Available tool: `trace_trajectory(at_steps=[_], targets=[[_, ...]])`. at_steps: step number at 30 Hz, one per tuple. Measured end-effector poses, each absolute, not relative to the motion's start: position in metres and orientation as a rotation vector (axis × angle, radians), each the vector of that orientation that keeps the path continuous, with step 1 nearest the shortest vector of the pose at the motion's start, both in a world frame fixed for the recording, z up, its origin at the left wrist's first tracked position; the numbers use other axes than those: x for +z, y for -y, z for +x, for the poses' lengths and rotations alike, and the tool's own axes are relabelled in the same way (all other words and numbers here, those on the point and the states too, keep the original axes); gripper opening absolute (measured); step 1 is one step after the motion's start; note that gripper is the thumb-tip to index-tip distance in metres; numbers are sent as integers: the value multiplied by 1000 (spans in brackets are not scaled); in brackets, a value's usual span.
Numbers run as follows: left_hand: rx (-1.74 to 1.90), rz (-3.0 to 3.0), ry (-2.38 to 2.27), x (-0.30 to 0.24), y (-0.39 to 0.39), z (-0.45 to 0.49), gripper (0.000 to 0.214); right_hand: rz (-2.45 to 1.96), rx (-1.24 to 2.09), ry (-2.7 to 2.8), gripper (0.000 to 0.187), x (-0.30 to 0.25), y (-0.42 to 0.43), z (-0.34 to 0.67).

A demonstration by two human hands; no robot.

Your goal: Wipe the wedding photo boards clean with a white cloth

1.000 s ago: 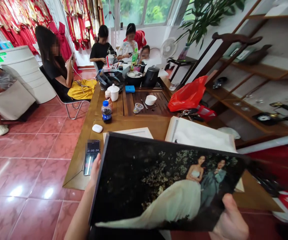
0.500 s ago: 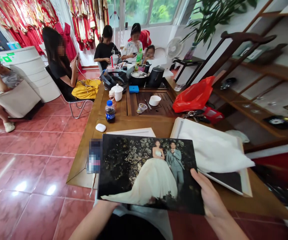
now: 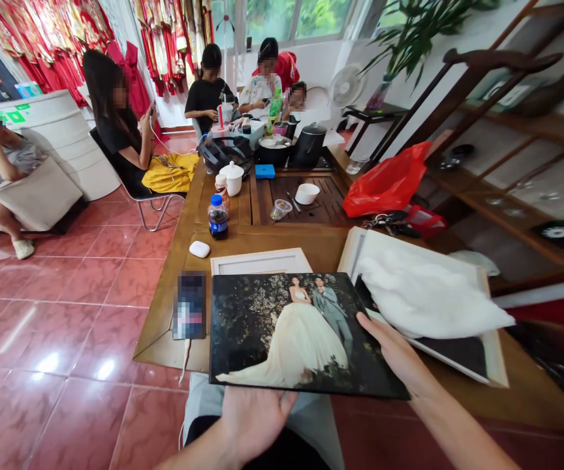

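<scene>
A large dark photo print (image 3: 292, 333) of a couple in wedding dress lies nearly flat over the near end of the wooden table (image 3: 164, 307). My left hand (image 3: 252, 418) grips its near edge from below, thumb on top. My right hand (image 3: 394, 352) holds its right edge, fingers on the print's surface. Behind the print lies a white picture frame (image 3: 260, 261). To the right, a second frame (image 3: 487, 365) is half covered by a white cloth (image 3: 423, 294).
A phone (image 3: 190, 305) on a cable, a white earbud case (image 3: 199, 249) and a cola bottle (image 3: 218, 217) sit on the left. Farther back are a tea tray (image 3: 331, 202), white bowl (image 3: 307, 193), kettles and a red bag (image 3: 387, 183). Several people sit beyond; shelves stand on the right.
The print has swung from tilted up near the camera down to nearly flat on the table. My left hand shifted from its left side to its near edge; my right hand stays on the right edge.
</scene>
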State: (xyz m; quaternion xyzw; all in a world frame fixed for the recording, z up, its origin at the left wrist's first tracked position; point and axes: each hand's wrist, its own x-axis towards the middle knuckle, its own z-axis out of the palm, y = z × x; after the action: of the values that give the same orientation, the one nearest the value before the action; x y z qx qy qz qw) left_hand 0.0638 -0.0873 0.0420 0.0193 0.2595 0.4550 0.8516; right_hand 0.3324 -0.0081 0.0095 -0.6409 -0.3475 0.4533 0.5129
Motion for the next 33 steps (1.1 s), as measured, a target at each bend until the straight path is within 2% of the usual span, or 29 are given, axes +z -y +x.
trace_trajectory(at_steps=[8, 19, 33], targets=[[912, -272, -545, 25, 100, 68, 52, -1587, 1213, 784, 32, 8, 0, 330], [861, -357, -786, 40, 93, 68, 57, -1568, 1225, 958, 55, 20, -7, 327], [799, -309, -889, 37, 92, 63, 61, -1714, 920, 1439, 64, 21, -19, 333]])
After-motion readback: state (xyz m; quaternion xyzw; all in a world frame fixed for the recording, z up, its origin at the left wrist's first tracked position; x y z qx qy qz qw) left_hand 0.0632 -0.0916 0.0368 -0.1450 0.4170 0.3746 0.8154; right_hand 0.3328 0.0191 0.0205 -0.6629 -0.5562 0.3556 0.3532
